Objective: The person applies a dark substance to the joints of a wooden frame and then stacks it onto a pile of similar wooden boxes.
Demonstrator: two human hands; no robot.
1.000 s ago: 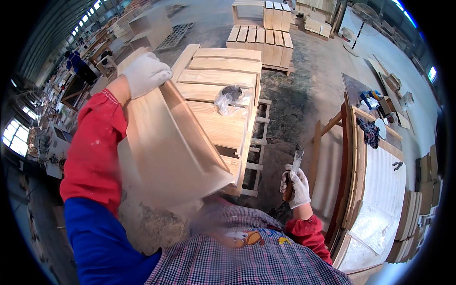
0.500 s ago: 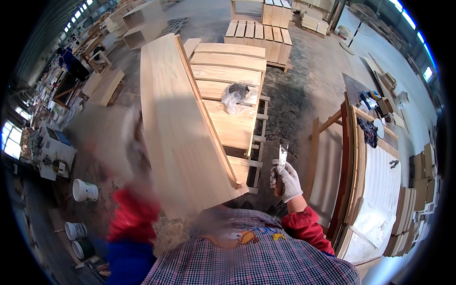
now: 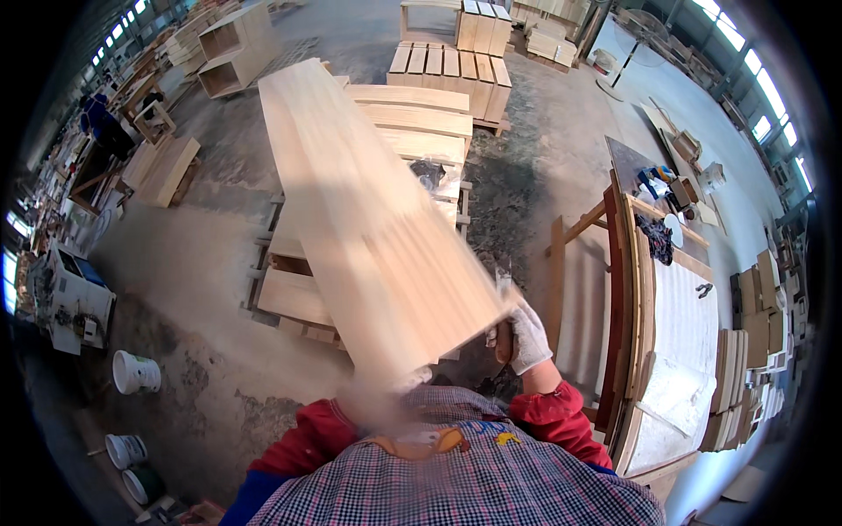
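- Closest to the camera, at the bottom edge, a checked shirt front fills the view, with red sleeves on both sides.
- Right forearm bends upward from its red cuff; the gloved right hand [image 3: 529, 337] is curled tight around the dark handle of a scraper [image 3: 503, 302], blade pointing up beside the board's near corner.
- Left arm folds in close to the chest; the left hand [image 3: 410, 380] is a pale, motion-blurred patch at the near end of the board, and its grip cannot be made out.
- A long pale wooden board [image 3: 368, 219] rises from that blur and slants up and away to the left, its surface streaked by motion blur.
- Beneath and beyond the board sits a stack of wooden panels [image 3: 412, 118] on a pallet, with a crumpled plastic bag [image 3: 434, 174] lying on top.
- Off to the right stands a slanted workbench [image 3: 680, 324] covered in white sheeting.
- On the dusty concrete floor at left are white buckets [image 3: 136, 372].
- Farther back, more stacked timber [image 3: 452, 66] rests on pallets.
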